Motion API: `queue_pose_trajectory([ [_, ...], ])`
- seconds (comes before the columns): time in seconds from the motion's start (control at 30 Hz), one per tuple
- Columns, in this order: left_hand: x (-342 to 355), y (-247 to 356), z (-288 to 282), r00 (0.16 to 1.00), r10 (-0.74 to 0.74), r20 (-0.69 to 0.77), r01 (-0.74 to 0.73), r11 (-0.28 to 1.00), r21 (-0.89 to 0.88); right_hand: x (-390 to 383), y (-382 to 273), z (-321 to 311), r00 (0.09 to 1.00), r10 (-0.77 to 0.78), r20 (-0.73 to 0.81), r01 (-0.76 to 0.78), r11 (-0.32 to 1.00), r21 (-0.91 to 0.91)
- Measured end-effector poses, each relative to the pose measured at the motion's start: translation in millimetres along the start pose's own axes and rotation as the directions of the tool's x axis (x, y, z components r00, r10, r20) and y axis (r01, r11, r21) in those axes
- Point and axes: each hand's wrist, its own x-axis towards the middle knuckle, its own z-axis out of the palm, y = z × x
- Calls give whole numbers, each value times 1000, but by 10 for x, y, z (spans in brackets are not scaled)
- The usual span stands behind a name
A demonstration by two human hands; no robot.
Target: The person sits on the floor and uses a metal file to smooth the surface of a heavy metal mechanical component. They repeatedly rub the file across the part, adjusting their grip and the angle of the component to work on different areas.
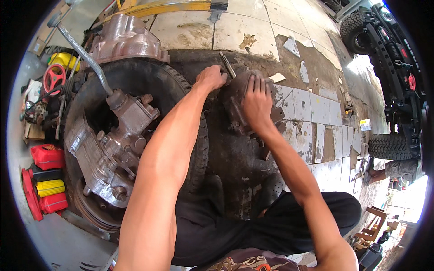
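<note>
The greasy dark-brown metal casing [234, 110] lay right of the curled left hand [211, 78], under the right hand [258, 100], fingers nearly together. A slim grey metal rod [227, 64] slanted far-left above it, nearer the left; whether either hand gripped was unclear.

- Floor's pretty beat up: cream tiles [244, 22] are laid along the top, marked with brown stains.
- Smaller pale tiles [302, 104] are seen on the right, lots of them cracked, with bare ground [323, 63] exposed between the two lots.
- A yellow beam [167, 10] is set across the top edge.
- The lower left corner is filled by a grey panel [83, 239]; red containers [48, 156] and a yellow one [50, 188] are kept just above it.
- The far right is taken up by a chunky-tyred vehicle [404, 90].
- A wooden frame [377, 212] is seen lower right, surrounded by clutter.
- That side is blown out by white glare [418, 194].
</note>
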Motion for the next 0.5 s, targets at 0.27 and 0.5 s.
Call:
queue_pose_trajectory([
  [0.27, -68, -30, -42, 997, -82, -9, 82, 996, 33, 103, 125, 11, 997, -3, 75, -6, 994, 111],
  [0.5, -72, 164, 24, 982, -143, -125, 138, 989, -52, -112, -76, 0, 999, 34, -36, -29, 990, 138],
])
